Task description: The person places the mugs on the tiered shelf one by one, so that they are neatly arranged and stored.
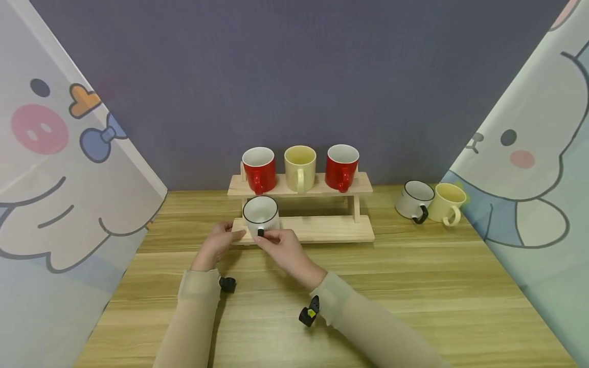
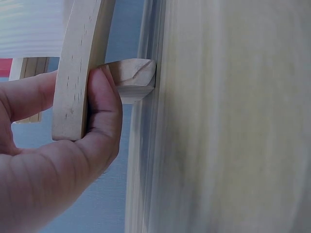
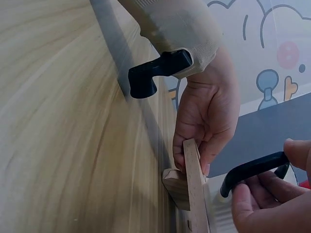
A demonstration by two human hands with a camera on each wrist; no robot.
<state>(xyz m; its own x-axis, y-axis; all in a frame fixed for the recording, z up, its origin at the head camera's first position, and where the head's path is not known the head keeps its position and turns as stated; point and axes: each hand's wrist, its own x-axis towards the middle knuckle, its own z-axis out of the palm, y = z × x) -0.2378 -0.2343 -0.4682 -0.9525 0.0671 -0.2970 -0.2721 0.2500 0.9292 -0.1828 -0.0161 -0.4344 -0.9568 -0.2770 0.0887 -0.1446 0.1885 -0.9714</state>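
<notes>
A white mug (image 1: 269, 221) with a black rim and black handle (image 3: 250, 171) stands on the left end of the lower shelf (image 1: 326, 229) of a two-tier wooden rack. My right hand (image 1: 290, 255) pinches that handle between thumb and fingers. At the rack's left end, my left hand (image 1: 216, 245) grips the lower shelf board (image 2: 75, 92), thumb on one face and fingers on the other. On the upper shelf stand a red mug (image 1: 259, 171), a yellow mug (image 1: 294, 171) and another red mug (image 1: 336, 171), handles facing me.
To the right of the rack, a second white mug (image 1: 409, 202) and a second yellow mug (image 1: 442, 204) stand on the wooden table (image 1: 395, 286). A dark panel (image 1: 299, 76) rises behind the rack, with cartoon-printed panels on both sides.
</notes>
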